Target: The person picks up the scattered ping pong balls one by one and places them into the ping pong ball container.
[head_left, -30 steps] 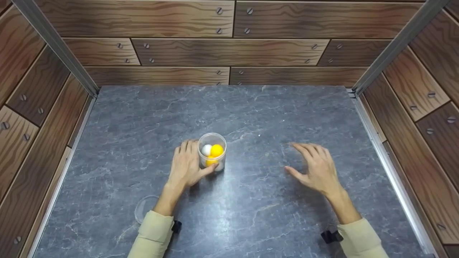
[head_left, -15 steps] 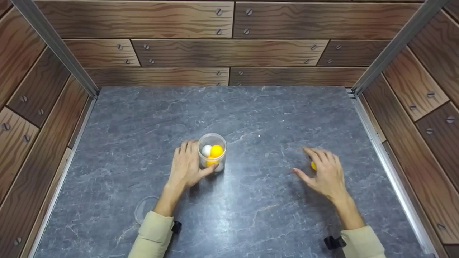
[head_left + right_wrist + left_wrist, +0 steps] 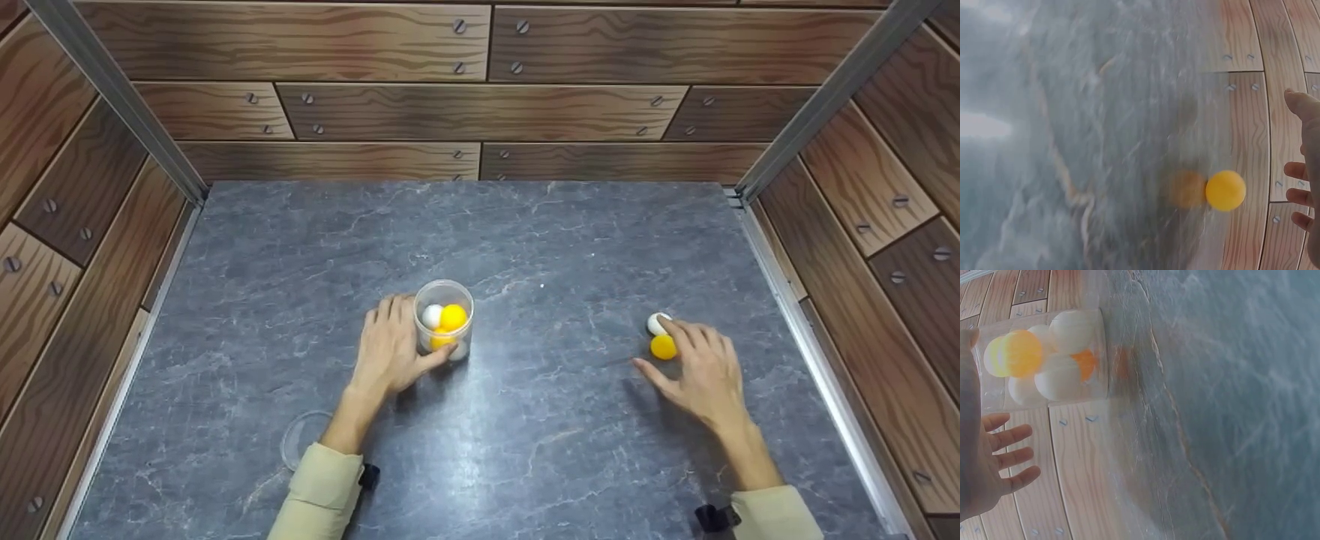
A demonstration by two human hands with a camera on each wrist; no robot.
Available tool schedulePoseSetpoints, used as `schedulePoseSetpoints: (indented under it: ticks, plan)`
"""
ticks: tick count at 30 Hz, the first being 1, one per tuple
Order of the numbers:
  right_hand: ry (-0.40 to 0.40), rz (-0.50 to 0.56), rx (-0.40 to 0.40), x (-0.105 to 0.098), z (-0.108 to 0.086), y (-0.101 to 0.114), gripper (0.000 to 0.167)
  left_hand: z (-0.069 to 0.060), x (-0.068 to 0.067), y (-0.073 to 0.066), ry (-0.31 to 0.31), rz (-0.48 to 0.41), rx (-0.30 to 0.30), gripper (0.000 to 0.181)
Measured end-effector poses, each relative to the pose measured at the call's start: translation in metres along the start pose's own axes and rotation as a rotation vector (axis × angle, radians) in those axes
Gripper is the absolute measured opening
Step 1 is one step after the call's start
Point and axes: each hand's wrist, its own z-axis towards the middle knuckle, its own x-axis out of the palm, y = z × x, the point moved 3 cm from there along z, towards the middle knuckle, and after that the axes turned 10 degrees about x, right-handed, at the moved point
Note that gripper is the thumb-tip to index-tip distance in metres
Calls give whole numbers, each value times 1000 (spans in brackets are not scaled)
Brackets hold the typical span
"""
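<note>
My left hand (image 3: pixel 386 349) holds a clear plastic cup (image 3: pixel 444 288), the thumb across its near side and the other fingers at its left. Inside the cup, orange and white table tennis balls show, stacked several deep in the left wrist view (image 3: pixel 1058 377). My right hand (image 3: pixel 701 367) hovers at the right with fingers spread. An orange table tennis ball (image 3: pixel 664 347) lies between its thumb and fingertips, and a white table tennis ball (image 3: pixel 658 324) lies just beyond, partly behind the index finger. In the right wrist view, only the orange ball (image 3: pixel 1225 190) shows, apart from the fingers.
A clear round lid (image 3: pixel 300 441) lies flat on the grey marbled table (image 3: pixel 525 225), partly under the left forearm. Wood-patterned walls (image 3: pixel 480 111) stand at the back and both sides, with metal rails along the table's side edges.
My right hand has moved right and slightly nearer me, uncovering the orange ball and then the white ball on the table. The left hand and cup have stayed in place.
</note>
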Motion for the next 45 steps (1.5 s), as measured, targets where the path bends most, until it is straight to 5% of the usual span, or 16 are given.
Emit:
schedulePoseSetpoints:
  ticks: [13, 27, 45]
  plan:
    - [-21, -14, 32, 3, -6, -15, 72, -2, 0, 0, -15, 1, 9, 93]
    - [-108, -33, -44, 12, -12, -30, 64, -1, 1, 1, -4, -6, 0, 93]
    - [-39, -79, -25, 20, -14, -39, 58, 0, -2, 0, 20, -17, -8, 94]
